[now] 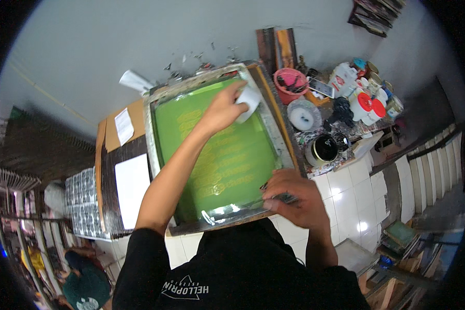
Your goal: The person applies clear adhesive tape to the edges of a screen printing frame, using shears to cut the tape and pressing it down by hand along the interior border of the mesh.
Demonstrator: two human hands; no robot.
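A printing screen with green mesh (232, 135) and a worn frame (151, 135) lies on the table in front of me. Rows of paler, yellowish lettering run across its mesh. My left hand (223, 109) reaches over it to the far right corner, its fingers closed around a white roll of tape (249, 104). At the near right corner of the frame is my right hand (297, 199), thumb and fingers curled together. What lies between those fingers is too unclear to name. Glossy reflections show along the near edge of the screen.
A white sheet (132, 182) and cardboard (111, 132) lie left of the screen. To the right stand a pink bucket (289, 82), a bowl (304, 117), a dark-mouthed tub (323, 150), a phone (321, 88) and several red-lidded jars (364, 103). Another person (85, 281) is at lower left.
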